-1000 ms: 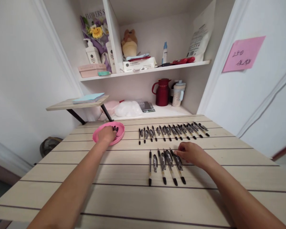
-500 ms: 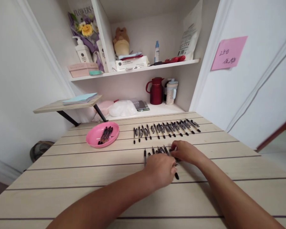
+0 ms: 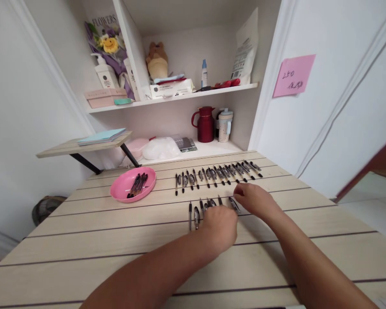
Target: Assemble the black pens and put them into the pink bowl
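Note:
A near row of black pens point(image 3: 197, 213) lies on the striped wooden table point(image 3: 116, 240). My left hand point(image 3: 220, 227) rests curled over the right part of that row, covering several pens; what its fingers hold is hidden. My right hand point(image 3: 256, 200) sits just right of it, its fingertips pinched on a pen point(image 3: 234, 204) at the end of the row. Behind them runs a longer far row of pens point(image 3: 217, 174). At the left stands a pink bowl point(image 3: 122, 196) with several pens point(image 3: 137, 184) in it.
Past the table's far edge is a white alcove with a red jug point(image 3: 205, 125), a cup point(image 3: 225, 125) and a plastic bag point(image 3: 160, 148). A small raised shelf point(image 3: 80, 146) stands at the left. A pink note point(image 3: 293, 75) hangs on the right wall.
My left hand left the pink bowl and came across to the near row of pens, where it now covers them. My right hand stayed at the row's right end. The view swung right.

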Demonstrator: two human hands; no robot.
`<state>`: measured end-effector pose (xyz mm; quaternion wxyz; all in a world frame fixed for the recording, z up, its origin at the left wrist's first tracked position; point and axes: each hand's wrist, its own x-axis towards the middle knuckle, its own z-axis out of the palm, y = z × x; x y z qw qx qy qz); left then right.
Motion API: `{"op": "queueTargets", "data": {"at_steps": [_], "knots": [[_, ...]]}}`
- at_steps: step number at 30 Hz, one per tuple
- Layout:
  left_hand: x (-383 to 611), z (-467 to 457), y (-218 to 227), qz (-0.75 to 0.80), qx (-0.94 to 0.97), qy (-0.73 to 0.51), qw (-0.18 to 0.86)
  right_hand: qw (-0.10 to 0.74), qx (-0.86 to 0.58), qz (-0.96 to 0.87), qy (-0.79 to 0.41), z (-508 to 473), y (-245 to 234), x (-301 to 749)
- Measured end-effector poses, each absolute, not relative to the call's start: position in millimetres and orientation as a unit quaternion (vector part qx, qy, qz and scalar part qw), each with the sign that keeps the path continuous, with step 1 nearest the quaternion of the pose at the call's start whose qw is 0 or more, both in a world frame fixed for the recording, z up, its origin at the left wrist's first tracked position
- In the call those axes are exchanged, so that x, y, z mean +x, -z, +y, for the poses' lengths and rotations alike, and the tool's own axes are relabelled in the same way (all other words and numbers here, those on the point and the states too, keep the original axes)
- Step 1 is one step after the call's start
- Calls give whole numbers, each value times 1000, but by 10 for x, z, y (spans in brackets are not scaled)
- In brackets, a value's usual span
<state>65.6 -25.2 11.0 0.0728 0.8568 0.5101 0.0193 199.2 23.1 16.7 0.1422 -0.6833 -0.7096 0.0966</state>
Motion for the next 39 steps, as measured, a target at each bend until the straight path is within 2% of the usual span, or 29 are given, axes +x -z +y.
{"op": "queueTargets", "data": {"at_steps": [6, 14, 18, 20, 22, 24, 27, 30, 33, 39], "knots": [[678, -211, -105, 523, 849, -18, 81, 171, -668, -706, -160, 47, -254, 2101], [671, -282, -193, 543, 831, -40, 113, 87, -651, -748, -99, -245, -12, 1996], [592, -262, -249, 556, 821, -61, 111, 83, -656, -748, -61, -317, 93, 1910], [484, -210, -307, 570, 807, -97, 118, 111, -649, -750, -67, -318, 104, 1931], [342, -141, -374, 585, 776, -162, 172, 169, -635, -746, -103, -298, 92, 1991], [197, -79, -431, 584, 717, -231, 302, 255, -617, -723, -178, -259, 58, 2065], [22, -43, -459, 515, 586, -285, 556, 386, -570, -646, -329, -162, -32, 2136], [-90, -78, -405, 435, 473, -291, 708, 472, -498, -566, -456, -9, -157, 2109], [-162, -130, -307, 424, 432, -302, 736, 518, -465, -490, -525, 193, -269, 1989], [-265, -167, -154, 472, 499, -345, 640, 560, -416, -394, -599, 509, -275, 1659]]}}
